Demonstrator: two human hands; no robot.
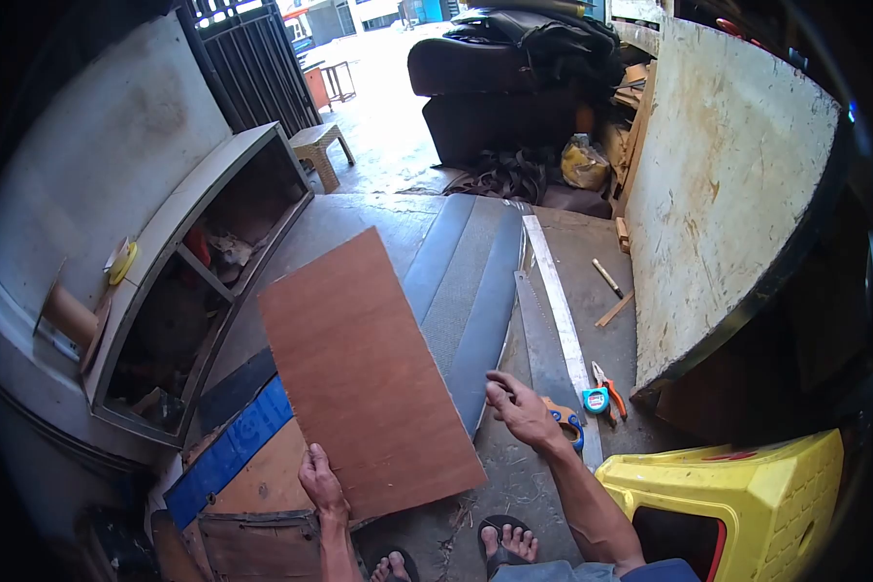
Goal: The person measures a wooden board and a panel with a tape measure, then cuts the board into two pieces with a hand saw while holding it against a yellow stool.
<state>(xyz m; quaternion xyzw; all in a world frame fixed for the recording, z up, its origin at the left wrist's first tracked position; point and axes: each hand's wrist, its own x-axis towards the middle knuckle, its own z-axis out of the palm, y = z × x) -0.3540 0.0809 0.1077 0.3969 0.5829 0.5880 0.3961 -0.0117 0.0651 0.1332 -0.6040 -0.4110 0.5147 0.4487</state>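
Observation:
My left hand (322, 482) grips the lower left edge of a reddish-brown plywood board (369, 373), its thumb lying on the face. The board is tilted above the floor. My right hand (524, 412) is raised just right of the board, apart from it, with fingers loosely bent and nothing visible in them. Below and beside that hand lies a handsaw (543, 335) with a blue and orange handle. A long pale straight strip (558, 301) runs along the saw. A teal tape measure (595, 400) sits against orange-handled pliers (609, 390).
A yellow plastic stool (747, 495) lies at the lower right. A big curved white panel (727, 194) stands at right, a dark-fronted cabinet (179, 320) at left. Dark padded sheets (466, 272) cover the floor ahead. A marker (607, 278) lies near wood scraps.

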